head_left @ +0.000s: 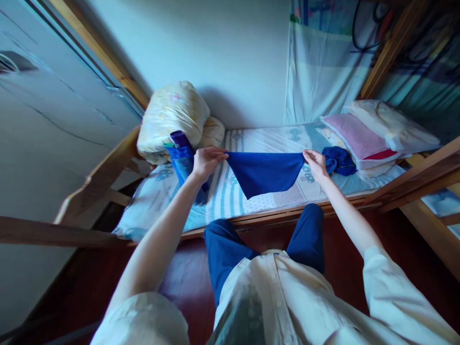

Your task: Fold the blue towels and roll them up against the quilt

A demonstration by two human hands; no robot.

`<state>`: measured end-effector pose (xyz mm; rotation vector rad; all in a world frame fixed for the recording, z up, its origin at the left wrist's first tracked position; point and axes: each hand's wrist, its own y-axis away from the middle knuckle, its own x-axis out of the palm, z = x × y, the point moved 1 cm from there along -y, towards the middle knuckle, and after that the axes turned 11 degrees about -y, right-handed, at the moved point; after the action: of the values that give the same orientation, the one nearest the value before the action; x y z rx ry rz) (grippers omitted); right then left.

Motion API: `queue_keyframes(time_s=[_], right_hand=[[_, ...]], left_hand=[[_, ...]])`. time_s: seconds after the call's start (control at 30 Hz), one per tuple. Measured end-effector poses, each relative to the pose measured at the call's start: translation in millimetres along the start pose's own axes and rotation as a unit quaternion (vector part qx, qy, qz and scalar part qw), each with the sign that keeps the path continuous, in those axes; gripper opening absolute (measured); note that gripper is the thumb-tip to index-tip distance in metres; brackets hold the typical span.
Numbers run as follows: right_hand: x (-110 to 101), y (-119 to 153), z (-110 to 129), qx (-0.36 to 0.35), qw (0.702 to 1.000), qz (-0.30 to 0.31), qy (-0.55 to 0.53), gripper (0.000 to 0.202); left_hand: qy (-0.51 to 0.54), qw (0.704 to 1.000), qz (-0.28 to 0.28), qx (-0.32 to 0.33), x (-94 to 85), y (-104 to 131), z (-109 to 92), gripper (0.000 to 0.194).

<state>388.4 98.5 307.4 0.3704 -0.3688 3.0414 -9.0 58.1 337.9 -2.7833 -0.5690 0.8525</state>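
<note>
A plain blue cloth (268, 173) is stretched between my hands above the bed, its top edge taut and its lower part hanging loose. My left hand (209, 161) pinches the upper left corner. At the upper right corner, the fingertips of my right hand (315, 162) are closed on the cloth. Blue folded or rolled fabric pieces (181, 155) lie on the bed just behind my left hand, partly hidden by it. A crumpled dark blue cloth (339, 160) rests close to my right hand.
Patterned sheets cover the bed (258, 139) against the wall. A bundled yellowish quilt (174, 117) sits at its left end. Pillows (362, 136) are stacked at the right end. Wooden bed posts (393, 48) and a front rail (233, 223) frame it.
</note>
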Motion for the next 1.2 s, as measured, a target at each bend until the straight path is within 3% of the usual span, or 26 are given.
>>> queue_keyframes(time_s=[0.27, 0.43, 0.57, 0.73, 0.87, 1.0, 1.1, 1.2], right_hand=[[-34, 37, -9, 0.114, 0.991, 0.067, -0.011, 0.040], [-41, 46, -13, 0.160, 0.983, 0.091, -0.022, 0.037], [-31, 30, -20, 0.194, 0.976, 0.102, -0.004, 0.034], [-1, -9, -44, 0.223, 0.971, 0.087, 0.026, 0.029], [31, -43, -59, 0.183, 0.981, 0.033, 0.064, 0.023], [54, -66, -59, 0.099, 0.993, 0.015, 0.065, 0.017], [57, -71, -59, 0.048, 0.995, 0.018, 0.083, 0.020], [49, -63, -72, 0.053, 0.992, 0.025, 0.112, 0.023]], left_hand=[[0.073, 0.989, 0.070, -0.104, -20.5, 78, 15, 0.056], [0.086, 0.980, 0.094, -0.153, -21.3, 99, 33, 0.056], [0.092, 0.978, 0.097, -0.159, -12.5, 88, 51, 0.057], [0.078, 0.982, 0.084, -0.152, 12.3, 48, 71, 0.056], [0.060, 0.987, 0.034, -0.142, 33.3, 4, 80, 0.054], [0.045, 0.994, -0.040, -0.093, 41.8, -32, 81, 0.051], [0.018, 0.996, -0.069, -0.046, 41.1, -39, 83, 0.048], [-0.040, 0.997, -0.064, -0.028, 42.4, -25, 93, 0.041]])
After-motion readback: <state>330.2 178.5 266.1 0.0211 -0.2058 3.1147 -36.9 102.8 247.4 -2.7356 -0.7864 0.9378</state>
